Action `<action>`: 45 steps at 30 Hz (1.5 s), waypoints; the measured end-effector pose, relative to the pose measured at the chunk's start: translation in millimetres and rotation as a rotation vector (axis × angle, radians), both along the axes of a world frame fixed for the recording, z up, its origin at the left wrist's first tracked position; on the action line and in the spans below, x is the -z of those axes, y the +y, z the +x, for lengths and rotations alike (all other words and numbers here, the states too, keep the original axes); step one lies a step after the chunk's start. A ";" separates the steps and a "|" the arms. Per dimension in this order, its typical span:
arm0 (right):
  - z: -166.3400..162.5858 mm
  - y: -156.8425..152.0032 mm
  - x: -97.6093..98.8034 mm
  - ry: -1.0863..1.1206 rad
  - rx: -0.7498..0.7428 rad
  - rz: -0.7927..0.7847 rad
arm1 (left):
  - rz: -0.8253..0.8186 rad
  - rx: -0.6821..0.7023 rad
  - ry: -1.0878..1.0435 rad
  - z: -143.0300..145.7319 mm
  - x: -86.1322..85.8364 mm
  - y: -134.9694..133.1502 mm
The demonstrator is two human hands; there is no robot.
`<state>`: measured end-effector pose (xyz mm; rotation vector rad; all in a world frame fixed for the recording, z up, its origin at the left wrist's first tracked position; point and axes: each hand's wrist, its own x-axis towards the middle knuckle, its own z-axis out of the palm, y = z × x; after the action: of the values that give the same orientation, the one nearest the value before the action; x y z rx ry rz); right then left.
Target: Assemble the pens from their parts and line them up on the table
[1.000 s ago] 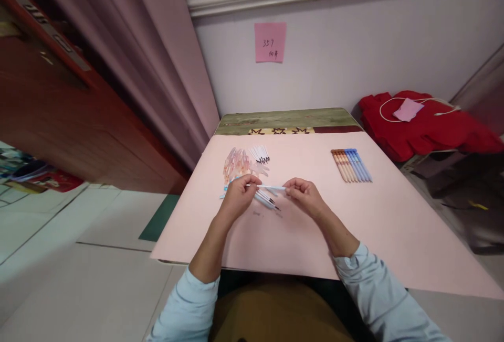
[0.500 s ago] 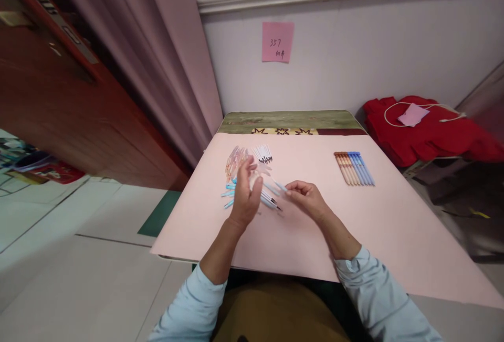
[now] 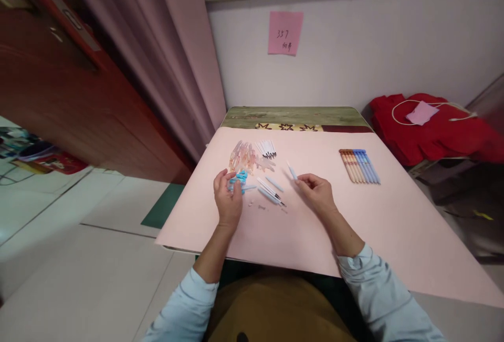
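Room: dark red wooden door [image 3: 59,95] at far left, mauve curtain [image 3: 173,59] beside it, pink sticky note [image 3: 285,33] on the pale wall.
Desk [image 3: 291,116]: a pink sheet [image 3: 354,226] covers all but its far strip.
Left hand [image 3: 227,200]: fingers curled narrow, tips pinched on the small blue pieces [image 3: 239,177] heaped on the sheet.
Parts piles: clear pink barrels [image 3: 242,156] just behind that heap; a fan of white refills [image 3: 266,149] touching them on the right.
Loose parts: more refills and one pale barrel [image 3: 271,189] lie between the hands.
Right hand [image 3: 317,192]: closed on the near end of a pale blue pen barrel [image 3: 292,170], which is raised and tilted away.
Finished pens [image 3: 359,166]: a neat row, well apart to the right.
Red garment [image 3: 433,127]: off the desk, far right.
Risk: the barrel is gripped only at its end and could slip. A wrist brushing the round loose parts could roll them off the desk.
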<state>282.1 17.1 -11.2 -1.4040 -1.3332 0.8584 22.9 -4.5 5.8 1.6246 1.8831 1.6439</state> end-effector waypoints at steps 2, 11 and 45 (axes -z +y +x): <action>1.5 -1.6 0.2 -0.191 0.036 0.026 | 0.017 -0.011 0.030 -3.5 -0.9 -0.5; 4.6 -4.3 -3.9 -0.554 0.010 0.022 | -0.040 -0.075 0.122 -50.8 -3.3 -21.1; 26.9 -9.4 -6.3 -0.760 -0.060 0.117 | -0.083 0.053 0.215 -47.2 10.9 -32.2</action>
<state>309.0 7.7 -4.9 -1.6753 -1.9565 0.2593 -24.3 -36.7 -5.1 1.8634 1.9570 1.4004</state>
